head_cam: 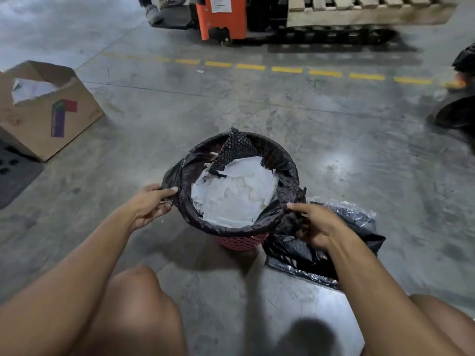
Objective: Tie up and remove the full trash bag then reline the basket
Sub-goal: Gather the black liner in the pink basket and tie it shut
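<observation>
Knees: the person's bare knees [144,304] fill the lower edge of the view, one on each side, above the concrete floor [321,129]; the person appears to crouch or sit low.
Left hand: the left hand [150,205] is closed on the trash bag's [228,228] folded-over edge at the left side of the rim, thumb on top and fingers curled beneath, pinching the black plastic.
Right hand: the right hand [317,224] is closed round a bunched fold of the same black plastic at the right side of the rim, thumb tip resting on the edge.
Basket: the pink mesh basket [243,241] stands upright on the floor just ahead of the knees; only a strip of it shows below the bag's overhang.
Contents: white paper scraps [236,194] lie heaped to near the rim, with a dark bubble-wrap piece [237,149] poking up at the far side.
Spare bags: a packet of black bags [323,255] lies on the floor just right of the basket, partly under the right wrist.
Stage: judged as the start, with the edge not yet lifted off the rim and nothing tied.
Risk, spill: gathering the mouth unevenly could tip paper over the edge, because the fill is high.
Risk, tear: the bubble-wrap corner or a hard pull against the mesh might split the thin plastic.
Risk, tipping: lifting one side alone could topple the light basket.
Surroundings: a cardboard box [46,109] sits well apart at left; an orange pallet truck [221,16] stands far ahead.
</observation>
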Demonstrator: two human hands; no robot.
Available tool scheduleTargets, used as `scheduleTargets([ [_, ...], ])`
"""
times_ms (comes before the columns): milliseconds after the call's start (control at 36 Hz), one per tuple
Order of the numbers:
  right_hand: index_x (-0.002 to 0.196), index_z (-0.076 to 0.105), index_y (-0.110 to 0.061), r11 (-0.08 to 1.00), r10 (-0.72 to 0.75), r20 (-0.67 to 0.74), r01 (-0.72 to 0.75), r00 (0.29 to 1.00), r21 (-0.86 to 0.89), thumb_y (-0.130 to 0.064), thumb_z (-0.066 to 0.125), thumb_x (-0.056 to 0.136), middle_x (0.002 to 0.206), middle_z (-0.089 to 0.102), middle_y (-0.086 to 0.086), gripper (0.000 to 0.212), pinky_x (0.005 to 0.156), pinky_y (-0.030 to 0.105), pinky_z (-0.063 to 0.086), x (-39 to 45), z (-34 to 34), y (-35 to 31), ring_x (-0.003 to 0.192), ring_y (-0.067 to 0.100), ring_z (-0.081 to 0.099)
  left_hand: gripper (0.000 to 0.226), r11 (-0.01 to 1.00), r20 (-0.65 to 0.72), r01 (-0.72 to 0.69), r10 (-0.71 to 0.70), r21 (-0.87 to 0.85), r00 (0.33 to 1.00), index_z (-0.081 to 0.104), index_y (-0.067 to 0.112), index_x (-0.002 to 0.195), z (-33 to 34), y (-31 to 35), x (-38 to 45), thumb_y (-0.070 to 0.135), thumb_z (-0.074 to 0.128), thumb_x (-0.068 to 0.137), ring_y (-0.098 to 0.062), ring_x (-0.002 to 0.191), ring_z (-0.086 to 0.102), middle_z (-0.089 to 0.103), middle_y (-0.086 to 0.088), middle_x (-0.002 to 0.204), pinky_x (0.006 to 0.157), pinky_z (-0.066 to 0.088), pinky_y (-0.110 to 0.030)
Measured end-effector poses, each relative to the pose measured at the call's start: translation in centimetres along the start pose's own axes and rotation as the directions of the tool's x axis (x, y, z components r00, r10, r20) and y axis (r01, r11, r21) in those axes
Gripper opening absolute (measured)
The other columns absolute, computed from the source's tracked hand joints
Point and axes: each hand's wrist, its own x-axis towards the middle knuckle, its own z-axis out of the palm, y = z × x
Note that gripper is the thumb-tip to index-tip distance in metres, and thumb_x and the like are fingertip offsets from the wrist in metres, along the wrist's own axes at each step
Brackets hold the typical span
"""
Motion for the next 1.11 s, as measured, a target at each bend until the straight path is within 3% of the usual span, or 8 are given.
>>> scheduleTargets([
  [194,0.086,0.068,-0.014,0.915,-0.124,0.022,0.106,0.992,0.389,-0.021,0.07,0.087,0.079,0.066,0.002,0.008,0.072,0.033,0.048,0.2,-0.6,-1.0,0.072,0.015,0.054,0.016,0.962,0.174,0.045,0.003,-0.27,0.985,0.056,0.015,0.084,-1.7,0.6,-0.2,0.008,0.07,0.082,-0.009,0.052,0.063,0.056,-0.003,0.073,0.052,0.056,-0.018],
  [389,0.089,0.067,-0.018,0.982,-0.114,-0.105,0.128,0.988,0.137,-0.027,0.077,0.079,0.072,0.067,-0.001,0.016,0.054,0.026,0.046,2.7,0.5,-3.4,0.059,0.014,0.057,0.025,0.997,-0.008,-0.041,0.04,-0.068,0.999,0.066,0.019,0.091,0.7,3.2,2.3,0.042,0.074,0.085,-0.007,0.054,0.061,0.064,0.003,0.07,0.055,0.059,-0.022],
  [528,0.062,0.05,-0.019,0.989,-0.116,-0.126,0.126,0.985,0.079,-0.021,0.071,0.084,0.057,0.052,-0.002,0.031,0.036,0.018,0.033,5.3,1.1,-6.6,0.04,0.009,0.042,0.024,0.966,-0.028,0.023,-0.016,0.256,0.999,0.069,0.015,0.091,2.6,5.8,4.4,0.036,0.076,0.082,-0.013,0.047,0.067,0.073,-0.006,0.075,0.047,0.058,-0.025],
  [611,0.065,0.049,-0.017,0.99,-0.141,-0.158,0.141,0.977,-0.011,-0.016,0.071,0.083,0.054,0.043,-0.002,0.028,0.037,0.02,0.031,5.3,1.6,-8.0,0.037,0.011,0.035,0.015,0.979,-0.121,-0.107,0.129,0.175,0.984,0.059,0.02,0.076,3.4,7.7,5.2,0.025,0.065,0.089,-0.009,0.041,0.052,0.06,0.0,0.061,0.044,0.045,-0.021],
  [722,0.065,0.06,-0.011,0.893,-0.422,-0.392,0.302,0.817,-0.333,-0.016,0.078,0.064,0.06,0.055,0.007,0.019,0.048,0.03,0.038,4.6,1.8,-8.8,0.046,0.019,0.045,0.015,0.982,-0.103,-0.16,0.17,0.104,0.98,0.056,0.018,0.089,4.0,8.4,5.7,0.031,0.063,0.088,-0.012,0.052,0.052,0.053,0.0,0.071,0.046,0.045,-0.018],
  [861,0.077,0.067,-0.008,0.722,-0.52,-0.455,0.087,0.723,-0.687,-0.036,0.077,0.063,0.077,0.069,0.009,0.034,0.062,0.032,0.055,5.3,1.3,-7.4,0.069,0.027,0.067,0.049,0.719,-0.073,-0.105,0.212,0.687,0.975,0.06,0.014,0.076,2.9,7.0,6.7,0.058,0.082,0.07,-0.024,0.063,0.056,0.06,-0.008,0.072,0.056,0.043,-0.026],
  [1000,0.133,0.043,0.001,0.685,-0.529,-0.537,-0.043,0.657,-0.727,-0.025,0.082,0.07,0.098,0.058,0.013,0.078,0.07,0.038,0.048,6.2,0.3,-6.6,0.098,0.038,0.064,0.029,0.717,-0.058,-0.12,0.218,0.687,0.974,0.056,0.015,0.073,2.3,6.8,7.9,0.033,0.076,0.086,-0.022,0.063,0.05,0.053,-0.006,0.072,0.055,0.038,-0.024],
  [1111,0.14,0.028,-0.003,0.604,-0.623,-0.477,-0.005,0.62,-0.797,-0.019,0.078,0.076,0.108,0.056,0.018,0.083,0.074,0.041,0.044,6.1,0.5,-6.8,0.11,0.043,0.06,0.024,0.748,-0.133,-0.213,0.373,0.629,0.918,0.063,0.017,0.069,2.0,6.2,8.7,0.028,0.077,0.085,-0.021,0.074,0.054,0.056,0.001,0.066,0.064,0.041,-0.026],
])
